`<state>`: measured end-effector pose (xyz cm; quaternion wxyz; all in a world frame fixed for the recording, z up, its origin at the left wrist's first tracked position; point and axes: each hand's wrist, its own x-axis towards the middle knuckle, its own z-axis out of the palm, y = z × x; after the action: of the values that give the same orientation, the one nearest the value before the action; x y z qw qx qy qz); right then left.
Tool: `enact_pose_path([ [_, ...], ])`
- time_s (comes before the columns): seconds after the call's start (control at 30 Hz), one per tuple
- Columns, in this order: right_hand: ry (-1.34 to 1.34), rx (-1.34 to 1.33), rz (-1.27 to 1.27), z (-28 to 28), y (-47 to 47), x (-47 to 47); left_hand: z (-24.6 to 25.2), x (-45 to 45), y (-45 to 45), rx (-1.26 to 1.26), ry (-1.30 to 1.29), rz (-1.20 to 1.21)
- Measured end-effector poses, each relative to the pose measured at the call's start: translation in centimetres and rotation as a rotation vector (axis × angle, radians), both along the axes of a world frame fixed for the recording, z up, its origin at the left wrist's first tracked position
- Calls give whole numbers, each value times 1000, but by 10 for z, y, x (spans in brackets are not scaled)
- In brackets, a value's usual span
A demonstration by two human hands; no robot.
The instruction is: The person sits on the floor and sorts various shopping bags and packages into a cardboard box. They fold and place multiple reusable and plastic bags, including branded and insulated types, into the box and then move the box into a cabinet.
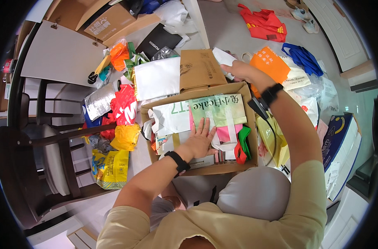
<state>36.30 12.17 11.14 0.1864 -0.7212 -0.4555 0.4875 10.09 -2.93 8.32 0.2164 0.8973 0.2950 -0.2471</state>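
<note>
An open cardboard carton [204, 169] stands on the floor before me, packed with folded bags. My left hand [201, 141] lies flat on its contents, fingers spread, partly over the lower edge of a green printed paper bag [220, 109]. Beside that bag is a white paper bag [171, 116]; pink, red and green bags [244, 140] fill the right end. Beyond the carton's far right corner, my right hand [238, 70] grips a white folded piece [221, 59], perhaps paper. A brown paper bag [201, 68] and a white bag [157, 77] lie along the far side.
Left of the carton are a yellow bag [111, 168], a red bag [124, 104] and a dark wooden chair [52, 140]. An orange bag [270, 63] and a blue bag [304, 59] lie to the right. A dark blue box [336, 137] stands farther right. A black cable [274, 133] hangs near my right forearm.
</note>
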Motion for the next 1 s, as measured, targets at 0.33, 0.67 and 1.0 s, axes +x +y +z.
enact_pose_path([
  [0.33, 1140, -260, -267, -24, 15, -7, 64, -41, 10, 62, -154, 7],
  [0.67, 107, 823, -611, 214, -316, 147, 67, -80, 49, 138, 79, -87],
  [1.0, -1455, 81, -850, 156, -567, 301, 57, -99, 64, 136, -19, -61],
])
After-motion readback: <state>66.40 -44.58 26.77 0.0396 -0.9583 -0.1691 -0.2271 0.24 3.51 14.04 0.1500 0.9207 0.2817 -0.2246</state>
